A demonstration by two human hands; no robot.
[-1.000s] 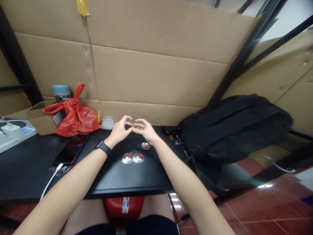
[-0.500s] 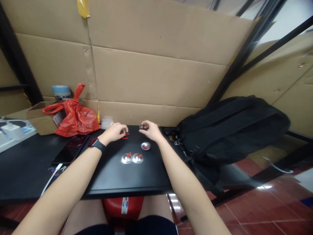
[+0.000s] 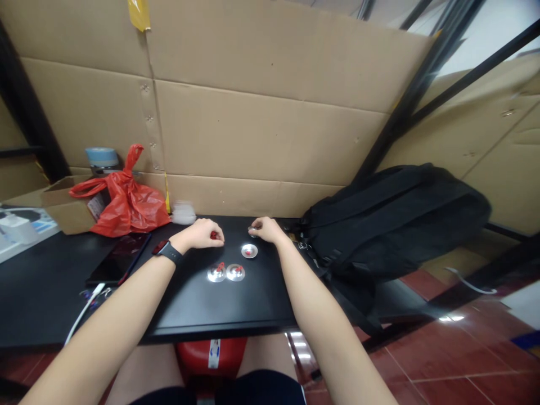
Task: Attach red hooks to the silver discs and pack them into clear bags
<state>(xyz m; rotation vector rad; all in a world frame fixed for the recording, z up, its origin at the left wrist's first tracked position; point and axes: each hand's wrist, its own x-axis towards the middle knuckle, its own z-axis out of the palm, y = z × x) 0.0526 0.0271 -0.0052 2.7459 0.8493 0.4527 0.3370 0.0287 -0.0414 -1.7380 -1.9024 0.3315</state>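
My left hand, with a dark watch on its wrist, rests low over the black table with curled fingers. A bit of red cord shows inside them, partly hidden. My right hand pinches a small shiny metal disc by its edge, just above the table. Between and in front of my hands lies a dish-shaped metal disc with a red spot in its middle. Closer to me, two more discs lie side by side, the left disc and the right disc, each with a red cord loop.
At left are a red plastic bag, a cardboard box, a phone and a white cable. Small clear packaging stands by the cardboard wall. A black backpack fills the right side.
My right hand has come slightly down and right with its disc, nearer the table. My left hand has closed over the red cord that lay on the table.
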